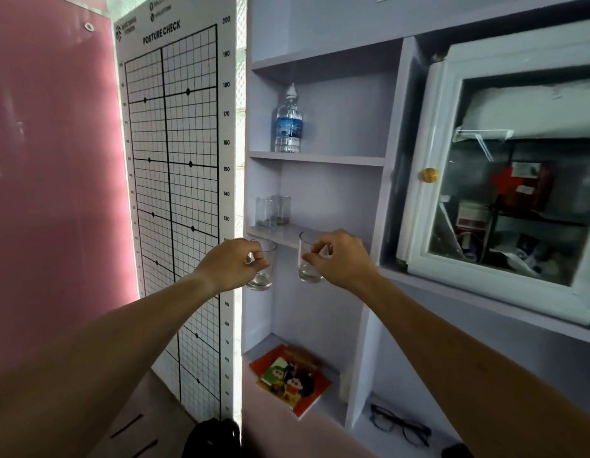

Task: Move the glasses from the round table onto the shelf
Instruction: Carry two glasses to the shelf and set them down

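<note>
My left hand grips a clear drinking glass by its rim, held upright just left of the middle shelf's front edge. My right hand pinches the rim of a second clear glass, upright and just in front of and below the same shelf board. Two more clear glasses stand side by side at the back left of that shelf. The round table is out of view.
A water bottle stands on the shelf above. Colourful books lie on the lowest shelf, spectacles lower right. A glass-door cabinet with a wooden knob hangs to the right. A posture chart stands on the left.
</note>
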